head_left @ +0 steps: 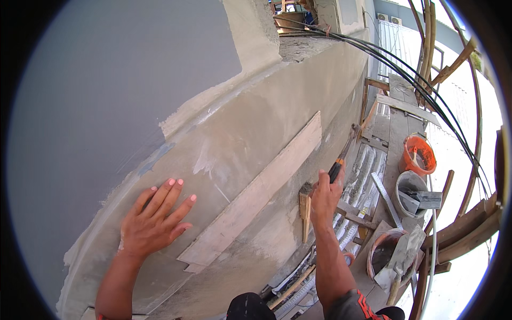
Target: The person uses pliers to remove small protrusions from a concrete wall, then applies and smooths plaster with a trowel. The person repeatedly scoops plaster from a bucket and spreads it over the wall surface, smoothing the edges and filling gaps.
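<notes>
Where I stand: while my left hand (152, 221) lies flat on the plastered wall (256, 112), my right hand (324, 196) holds a hammer (341, 157) up against the same wall, so the wooden plank (256, 192) between them is my landmark.

Left fingers: spread and laid flat on the grey render, pinching nothing, just left of the plank's lower end and near it but not touching it.

Right fingers: curled tight round the hammer's dark grip with its orange band, just right of the plank's middle.

Hammer axis: it runs up and to the right from my fist, roughly parallel to the plank; its head is small and blurred against the wall, near the plank's upper end, and I cannot tell whether it touches the render.

Plank axis: long and slanted, low at my left hand, high toward the hammer head, flat against the wall.

Nearer hand: my left is closer to the plank's lower end, my right to its upper half.

Short wooden block (305, 209): upright, just below my right hand, right of the plank.

Further out: well right of the plank, on the scaffold boards (397, 122), stand an orange bucket (418, 154), a grey bucket (410, 193) and a mortar-stained bucket (386, 250).
</notes>
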### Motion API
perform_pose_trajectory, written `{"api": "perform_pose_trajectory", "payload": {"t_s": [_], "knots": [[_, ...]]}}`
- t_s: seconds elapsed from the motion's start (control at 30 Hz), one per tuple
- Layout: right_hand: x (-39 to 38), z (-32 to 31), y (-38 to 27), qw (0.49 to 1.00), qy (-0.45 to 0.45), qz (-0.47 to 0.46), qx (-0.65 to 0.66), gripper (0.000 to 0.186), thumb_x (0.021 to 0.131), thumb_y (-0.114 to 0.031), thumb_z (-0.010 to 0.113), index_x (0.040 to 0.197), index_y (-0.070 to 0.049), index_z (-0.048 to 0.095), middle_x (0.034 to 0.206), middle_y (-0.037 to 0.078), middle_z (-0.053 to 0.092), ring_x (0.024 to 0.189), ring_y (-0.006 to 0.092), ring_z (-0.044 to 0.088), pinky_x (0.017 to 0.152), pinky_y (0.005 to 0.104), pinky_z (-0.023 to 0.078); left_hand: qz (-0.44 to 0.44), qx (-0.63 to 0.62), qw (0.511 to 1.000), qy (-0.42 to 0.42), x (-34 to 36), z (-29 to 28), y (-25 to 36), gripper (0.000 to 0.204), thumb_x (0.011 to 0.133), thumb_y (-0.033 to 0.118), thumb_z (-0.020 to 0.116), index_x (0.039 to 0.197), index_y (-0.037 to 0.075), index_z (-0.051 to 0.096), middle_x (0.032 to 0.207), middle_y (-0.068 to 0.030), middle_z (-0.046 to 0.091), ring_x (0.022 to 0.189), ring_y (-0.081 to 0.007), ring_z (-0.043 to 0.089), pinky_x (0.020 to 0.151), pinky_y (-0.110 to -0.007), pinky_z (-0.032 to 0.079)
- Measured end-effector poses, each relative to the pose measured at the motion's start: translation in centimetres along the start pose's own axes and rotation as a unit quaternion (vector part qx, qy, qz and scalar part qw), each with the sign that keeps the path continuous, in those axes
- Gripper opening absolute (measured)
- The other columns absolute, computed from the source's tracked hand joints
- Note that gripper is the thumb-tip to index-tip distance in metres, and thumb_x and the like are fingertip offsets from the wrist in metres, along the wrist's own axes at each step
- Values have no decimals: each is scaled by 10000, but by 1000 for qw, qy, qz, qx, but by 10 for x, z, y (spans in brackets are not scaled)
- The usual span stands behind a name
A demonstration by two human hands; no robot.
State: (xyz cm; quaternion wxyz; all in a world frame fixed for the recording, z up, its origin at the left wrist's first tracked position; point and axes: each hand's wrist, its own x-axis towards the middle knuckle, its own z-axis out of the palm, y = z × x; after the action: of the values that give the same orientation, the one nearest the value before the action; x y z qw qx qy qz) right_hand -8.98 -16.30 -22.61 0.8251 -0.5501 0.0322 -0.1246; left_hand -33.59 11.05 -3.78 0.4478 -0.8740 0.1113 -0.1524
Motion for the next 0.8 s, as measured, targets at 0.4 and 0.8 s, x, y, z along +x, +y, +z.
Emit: {"api": "perform_pose_trajectory", "payload": {"t_s": [0.4, 0.8], "knots": [[313, 176, -229, 844, -118, -277, -444, 696, 1021, -562, 614, 1466, -29, 663, 1363, 288, 721, 1314, 434, 676, 1097, 505, 533, -5, -3, 1000, 15, -11, -3, -2, 654, 1067, 658, 558, 1626, 330, 474, 1649, -28, 501, 1566, -195, 417, 1264, -407, 366], [-46, -201, -9, 848, -371, 35, -376, 180, 1001, -183, 789, 1035, -7, 794, 912, 136, 784, 770, 261, 715, 767, 385, 571, 6, 29, 999, 15, -12, 26, -14, 665, 1096, 518, 531, 1702, 278, 399, 1768, 9, 389, 1628, -218, 358, 1331, -442, 318]]}}
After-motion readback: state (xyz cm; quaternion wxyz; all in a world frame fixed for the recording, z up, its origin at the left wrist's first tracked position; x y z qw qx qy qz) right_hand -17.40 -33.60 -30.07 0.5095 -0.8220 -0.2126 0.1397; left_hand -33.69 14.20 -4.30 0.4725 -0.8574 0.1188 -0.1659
